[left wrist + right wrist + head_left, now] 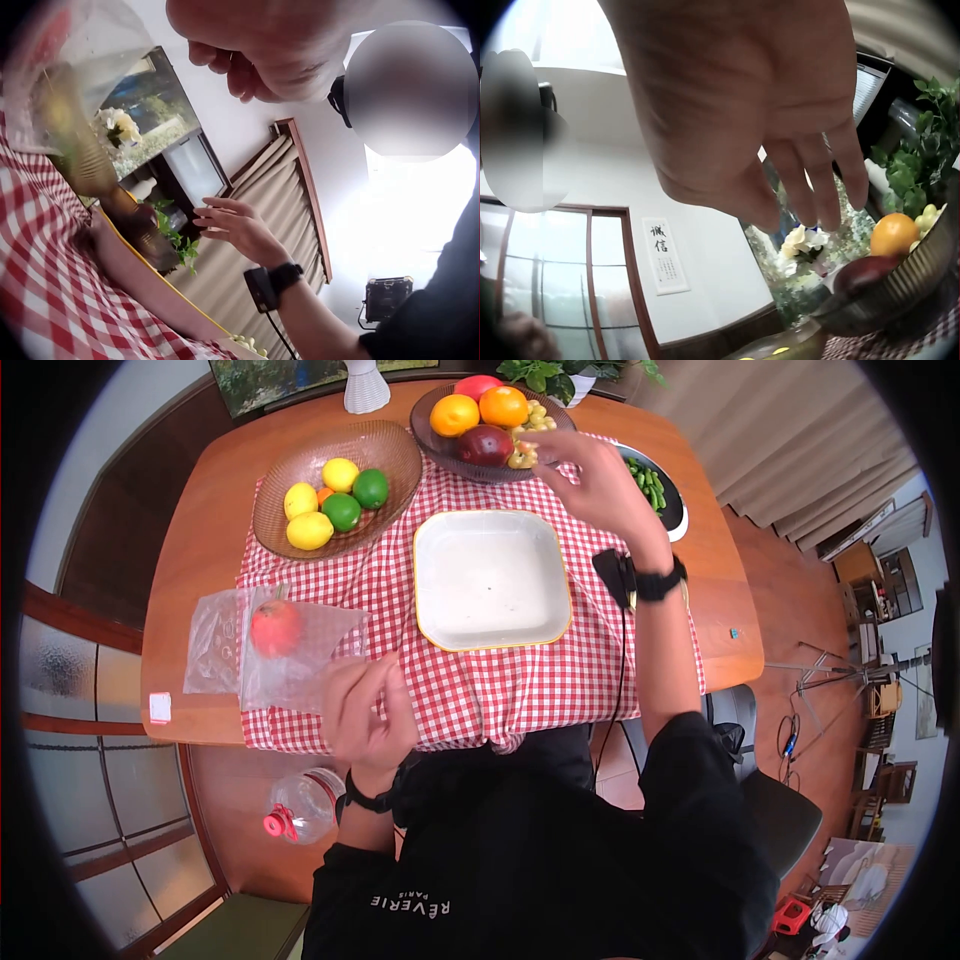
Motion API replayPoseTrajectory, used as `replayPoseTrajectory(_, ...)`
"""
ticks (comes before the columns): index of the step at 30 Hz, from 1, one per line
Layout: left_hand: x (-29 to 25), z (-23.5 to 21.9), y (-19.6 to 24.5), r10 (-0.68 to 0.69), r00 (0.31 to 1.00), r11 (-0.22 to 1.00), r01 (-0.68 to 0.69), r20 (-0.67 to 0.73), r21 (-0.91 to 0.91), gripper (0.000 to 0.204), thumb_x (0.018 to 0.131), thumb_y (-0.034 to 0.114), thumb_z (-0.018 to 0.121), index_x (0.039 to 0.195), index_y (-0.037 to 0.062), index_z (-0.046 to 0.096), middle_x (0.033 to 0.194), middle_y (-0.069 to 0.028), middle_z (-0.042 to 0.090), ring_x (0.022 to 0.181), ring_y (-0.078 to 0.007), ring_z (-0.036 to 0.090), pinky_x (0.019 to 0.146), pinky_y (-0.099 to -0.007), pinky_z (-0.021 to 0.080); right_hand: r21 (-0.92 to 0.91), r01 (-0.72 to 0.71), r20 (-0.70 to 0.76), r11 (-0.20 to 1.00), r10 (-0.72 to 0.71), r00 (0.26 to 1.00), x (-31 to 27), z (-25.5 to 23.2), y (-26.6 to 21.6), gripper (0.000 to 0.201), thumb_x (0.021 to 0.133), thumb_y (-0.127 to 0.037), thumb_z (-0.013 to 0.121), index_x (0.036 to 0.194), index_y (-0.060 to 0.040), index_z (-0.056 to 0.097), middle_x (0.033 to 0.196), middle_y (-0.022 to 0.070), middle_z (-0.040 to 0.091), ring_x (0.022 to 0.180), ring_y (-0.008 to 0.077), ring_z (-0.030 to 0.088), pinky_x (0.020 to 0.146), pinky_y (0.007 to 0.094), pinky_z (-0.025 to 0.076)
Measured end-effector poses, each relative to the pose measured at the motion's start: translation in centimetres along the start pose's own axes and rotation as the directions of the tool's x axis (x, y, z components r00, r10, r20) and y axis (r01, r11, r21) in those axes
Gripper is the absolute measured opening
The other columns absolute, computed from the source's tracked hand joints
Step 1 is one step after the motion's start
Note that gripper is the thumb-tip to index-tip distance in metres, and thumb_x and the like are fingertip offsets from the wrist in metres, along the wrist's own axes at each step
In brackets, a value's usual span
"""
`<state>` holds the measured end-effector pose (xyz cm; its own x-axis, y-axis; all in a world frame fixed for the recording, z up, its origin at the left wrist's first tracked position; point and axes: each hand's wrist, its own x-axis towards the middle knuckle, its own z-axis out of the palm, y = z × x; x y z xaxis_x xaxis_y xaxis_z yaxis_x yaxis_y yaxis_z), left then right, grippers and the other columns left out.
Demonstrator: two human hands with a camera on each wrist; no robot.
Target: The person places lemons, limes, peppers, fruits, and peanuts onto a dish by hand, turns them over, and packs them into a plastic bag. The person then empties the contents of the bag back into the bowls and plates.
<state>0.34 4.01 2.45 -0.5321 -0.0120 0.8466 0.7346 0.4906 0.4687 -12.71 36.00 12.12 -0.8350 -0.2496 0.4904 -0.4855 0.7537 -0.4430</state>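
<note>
- Head view: I see the left hand [370,712] with its fingers loosely curled and nothing visible in it, in front of the clear plastic bag [335,622] that has a red fruit [277,627] inside. Whether its fingertips touch the bag, I can't tell.
- Same view: the right hand [600,485] is open and raised, its fingers reaching over the edge of the fruit bowl [443,458], right by the green grapes [537,420]. Beyond those fingers lie two oranges [478,410] and a dark red fruit [486,447].
- Between the two hands, the white tray [492,580] rests on the checked cloth [460,690] over the tabletop [215,490]. Farther out from the left hand is the ribbed bowl [388,455] of lemons and green citrus.
- Left wrist view: the left hand's fingers curl in, with the bag off to one side; the right hand, fingers spread, is well apart from it.
- Right wrist view: the right hand's fingers point down, slightly parted and empty, with the fruit bowl beside them.
</note>
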Motion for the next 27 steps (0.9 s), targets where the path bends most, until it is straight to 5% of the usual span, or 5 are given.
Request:
replayPoseTrajectory(7, -0.1, 3.0, -0.5, 0.005, 0.996, 0.99, 0.008, 0.091, -0.139, 0.018, 0.084, -0.01, 0.075, 0.101, -0.0048, 0.077, 0.092, -0.0122, 0.069, 0.08, -0.0268, 0.067, 0.07, -0.0359, 0.053, -0.222, 0.2, 0.24, 0.954, -0.145, 0.96, 6.1, 2.7, 4.8, 0.055, 0.086, -0.006, 0.075, 0.139, -0.0044, 0.065, 0.127, 0.0219, 0.073, 0.118, 0.0378, 0.07, 0.103, 0.0439, 0.055)
replayPoseTrajectory(9, -0.6, 3.0, -0.5, -0.007, 0.996, 0.99, 0.019, 0.085, -0.143, 0.018, 0.084, -0.01, 0.075, 0.101, -0.005, 0.076, 0.092, -0.0122, 0.069, 0.08, -0.0268, 0.067, 0.07, -0.0358, 0.053, -0.292, 0.053, 0.408, 0.955, 0.074, 0.91, 7.1, 2.8, 4.2, 0.065, 0.087, -0.014, 0.082, 0.147, -0.0059, 0.06, 0.131, 0.0218, 0.071, 0.122, 0.0367, 0.069, 0.106, 0.0433, 0.054)
replayPoseTrajectory(13, -1.0, 1.9, -0.2, -0.07, 0.994, 0.99, 0.08, 0.087, -0.118, 0.015, 0.087, -0.011, 0.072, 0.101, -0.0057, 0.076, 0.092, -0.0127, 0.07, 0.081, -0.0246, 0.067, 0.072, -0.0338, 0.053, -0.158, 0.097, 0.316, 0.983, -0.043, 0.948, 8.2, 4.6, 7.3, 0.066, 0.088, -0.024, 0.084, 0.145, -0.0031, 0.06, 0.131, 0.0218, 0.071, 0.123, 0.0361, 0.068, 0.106, 0.0427, 0.053)
replayPoseTrajectory(24, -2.4, 1.0, 0.0, -0.116, 0.991, 0.988, 0.122, 0.065, -0.09, 0.015, 0.088, -0.01, 0.072, 0.1, -0.0048, 0.076, 0.092, -0.0116, 0.07, 0.081, -0.0227, 0.065, 0.07, -0.0311, 0.051, -0.226, 0.006, 0.202, 0.974, 0.041, 0.978, 8.2, 6.9, 8.0, 0.063, 0.086, -0.05, 0.082, 0.121, 0.0016, 0.07, 0.108, 0.0243, 0.076, 0.1, 0.0395, 0.074, 0.088, 0.0447, 0.056)
replayPoseTrajectory(27, -2.5, 0.9, -0.1, -0.121, 0.99, 0.987, 0.128, 0.071, -0.095, 0.014, 0.088, -0.01, 0.071, 0.1, -0.0046, 0.076, 0.093, -0.0114, 0.07, 0.081, -0.0226, 0.065, 0.071, -0.0312, 0.051, -0.263, -0.063, 0.244, 0.963, 0.13, 0.961, 8.3, 6.6, 7.8, 0.076, 0.085, -0.054, 0.083, 0.138, -0.0028, 0.066, 0.118, 0.0224, 0.075, 0.11, 0.0359, 0.073, 0.098, 0.0417, 0.057)
